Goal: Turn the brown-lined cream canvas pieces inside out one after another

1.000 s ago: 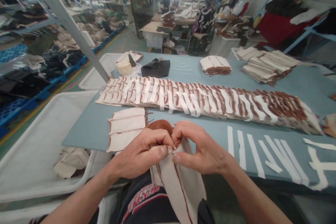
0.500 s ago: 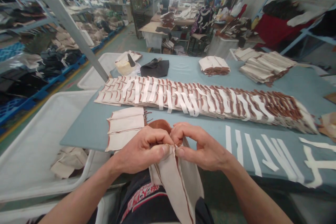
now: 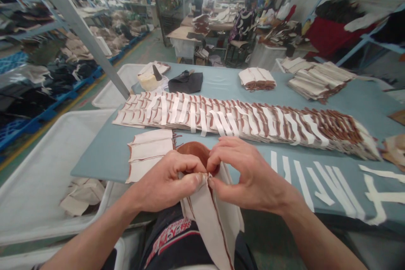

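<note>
In front of my lap, my left hand (image 3: 169, 181) pinches the top edge of a cream fabric piece (image 3: 211, 223) with a brown stitched seam, which hangs down over my thighs. My right hand (image 3: 249, 175) grips the same edge, its thumb close to my left thumb and its fingers arched over a rounded brown leather part (image 3: 196, 152). The two hands hide the small area where the fabric and leather meet. To the left of my left hand, a small stack of cream panels with brown edges (image 3: 148, 156) lies on the table.
A long overlapping row of cream-and-brown pieces with white strips (image 3: 240, 124) crosses the blue table (image 3: 98, 166). White strips (image 3: 329, 190) lie at right. Further stacks (image 3: 321, 80) and a black piece (image 3: 186, 82) lie beyond. A white bin (image 3: 53, 164) stands at left; a seated co-worker (image 3: 243, 25) works behind.
My right hand's fingers have risen and spread over the brown leather, showing more of it. The whole view has shifted slightly left.
</note>
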The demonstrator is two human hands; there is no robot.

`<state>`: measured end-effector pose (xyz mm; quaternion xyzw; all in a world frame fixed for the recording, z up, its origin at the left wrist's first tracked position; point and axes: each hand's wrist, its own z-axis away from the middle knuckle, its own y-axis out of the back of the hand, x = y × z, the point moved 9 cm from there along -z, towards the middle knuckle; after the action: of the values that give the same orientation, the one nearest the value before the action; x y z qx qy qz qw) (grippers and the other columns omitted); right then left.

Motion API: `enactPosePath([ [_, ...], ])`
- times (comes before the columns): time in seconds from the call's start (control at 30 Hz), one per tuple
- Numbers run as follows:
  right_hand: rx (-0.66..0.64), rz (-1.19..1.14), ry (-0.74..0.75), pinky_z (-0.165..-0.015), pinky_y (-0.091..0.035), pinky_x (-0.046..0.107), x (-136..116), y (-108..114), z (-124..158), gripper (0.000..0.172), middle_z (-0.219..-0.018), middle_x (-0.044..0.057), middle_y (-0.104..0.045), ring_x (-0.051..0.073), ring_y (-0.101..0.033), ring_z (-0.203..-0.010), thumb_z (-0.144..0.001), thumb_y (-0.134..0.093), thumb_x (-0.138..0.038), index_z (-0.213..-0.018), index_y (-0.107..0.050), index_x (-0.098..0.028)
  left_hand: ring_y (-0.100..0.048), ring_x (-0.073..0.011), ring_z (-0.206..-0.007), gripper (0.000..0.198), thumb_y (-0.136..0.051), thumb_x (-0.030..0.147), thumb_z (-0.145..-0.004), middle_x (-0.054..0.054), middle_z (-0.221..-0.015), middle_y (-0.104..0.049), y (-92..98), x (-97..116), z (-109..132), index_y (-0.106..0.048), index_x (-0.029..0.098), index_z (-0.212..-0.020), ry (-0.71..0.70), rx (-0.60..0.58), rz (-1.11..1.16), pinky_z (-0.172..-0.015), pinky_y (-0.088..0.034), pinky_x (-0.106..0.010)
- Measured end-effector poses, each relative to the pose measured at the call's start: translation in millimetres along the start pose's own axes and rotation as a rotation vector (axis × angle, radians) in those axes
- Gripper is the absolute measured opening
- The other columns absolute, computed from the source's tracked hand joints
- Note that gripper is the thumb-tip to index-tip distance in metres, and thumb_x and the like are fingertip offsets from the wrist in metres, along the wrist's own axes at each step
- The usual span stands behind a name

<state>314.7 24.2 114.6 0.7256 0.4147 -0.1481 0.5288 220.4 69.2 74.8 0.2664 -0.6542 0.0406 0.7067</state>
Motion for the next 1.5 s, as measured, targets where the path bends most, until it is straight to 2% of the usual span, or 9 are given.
enactPosePath([
  [0.13,-0.098,-0.255,-0.237,-0.067,-0.043,0.027,21,-15,5,0.006,-0.074,-0.002,-0.062,0.014,-0.055,-0.069,-0.078,-0.060,-0.018,-0.075,-0.056,-0.020,-0.039,-0.0068,-0.056,0.021,-0.051,0.020,-0.085,0.005,-0.061,-0.048,-3.1,-1,-2,-0.062,0.012,-0.070,0.002,-0.046,0.074,-0.053,-0.032,-0.018],
  [0.23,-0.115,-0.298,-0.308,-0.068,-0.042,0.026,27,-20,7,0.005,-0.074,-0.002,-0.061,0.013,-0.055,-0.070,-0.076,-0.060,-0.020,-0.074,-0.057,-0.019,-0.040,-0.0076,-0.058,0.023,-0.050,0.022,-0.085,0.004,-0.063,-0.048,-3.4,-3,-4,-0.061,0.011,-0.068,0.003,-0.069,0.113,-0.054,-0.032,-0.019],
  [0.4,-0.155,-0.205,-0.368,-0.066,-0.040,0.025,28,-22,4,0.008,-0.070,-0.004,-0.061,0.012,-0.056,-0.068,-0.074,-0.064,-0.019,-0.070,-0.057,-0.019,-0.035,-0.0077,-0.056,0.022,-0.050,0.024,-0.083,0.005,-0.059,-0.043,-3.3,-7,-5,-0.058,0.013,-0.066,0.043,-0.092,0.132,-0.051,-0.027,-0.021],
  [0.6,-0.242,0.080,-0.421,-0.059,-0.029,0.026,23,-21,1,0.019,-0.058,-0.006,-0.056,0.010,-0.047,-0.057,-0.072,-0.066,-0.016,-0.061,-0.051,-0.019,-0.037,-0.0086,-0.056,0.021,-0.051,0.026,-0.082,0.004,-0.060,-0.044,-2.5,-12,0,-0.061,0.012,-0.069,0.155,-0.104,0.075,-0.051,-0.028,-0.021],
  [0.77,-0.213,0.258,-0.409,-0.058,-0.023,0.028,16,-16,1,0.020,-0.055,-0.005,-0.052,0.011,-0.042,-0.056,-0.070,-0.068,-0.020,-0.060,-0.050,-0.020,-0.047,-0.0105,-0.063,0.023,-0.051,0.024,-0.084,0.002,-0.066,-0.055,-1.5,-8,3,-0.068,0.011,-0.077,0.087,-0.125,-0.031,-0.058,-0.034,-0.021],
  [0.9,-0.160,0.298,-0.410,-0.058,-0.023,0.029,15,-15,2,0.022,-0.056,-0.005,-0.052,0.012,-0.043,-0.058,-0.069,-0.068,-0.018,-0.060,-0.048,-0.020,-0.049,-0.0100,-0.064,0.017,-0.055,0.021,-0.081,0.002,-0.069,-0.059,0.4,-12,3,-0.067,0.011,-0.076,0.090,-0.066,-0.007,-0.059,-0.037,-0.020],
  [1.07,-0.090,0.124,-0.347,-0.067,-0.036,0.028,14,-15,7,0.012,-0.069,-0.002,-0.065,0.015,-0.057,-0.069,-0.076,-0.067,-0.017,-0.069,-0.057,-0.020,-0.043,-0.0083,-0.058,0.016,-0.054,0.022,-0.080,0.004,-0.061,-0.051,-2.3,-12,7,-0.061,0.013,-0.069,0.097,0.054,0.080,-0.054,-0.035,-0.019],
  [1.3,-0.045,-0.083,-0.241,-0.075,-0.045,0.029,15,-16,15,0.006,-0.079,0.000,-0.067,0.016,-0.061,-0.078,-0.085,-0.060,-0.015,-0.081,-0.062,-0.019,-0.050,-0.0116,-0.061,0.019,-0.053,0.025,-0.076,0.001,-0.063,-0.059,1.2,-13,12,-0.065,0.013,-0.067,0.098,0.263,0.091,-0.057,-0.038,-0.021],
  [1.5,-0.022,-0.045,-0.099,-0.075,-0.047,0.031,10,-14,13,0.006,-0.081,0.001,-0.069,0.017,-0.063,-0.079,-0.093,-0.062,-0.016,-0.088,-0.062,-0.019,-0.051,-0.0113,-0.059,0.022,-0.056,0.028,-0.081,0.001,-0.063,-0.061,1.2,-21,11,-0.065,0.013,-0.068,0.077,0.219,0.178,-0.057,-0.040,-0.021],
])
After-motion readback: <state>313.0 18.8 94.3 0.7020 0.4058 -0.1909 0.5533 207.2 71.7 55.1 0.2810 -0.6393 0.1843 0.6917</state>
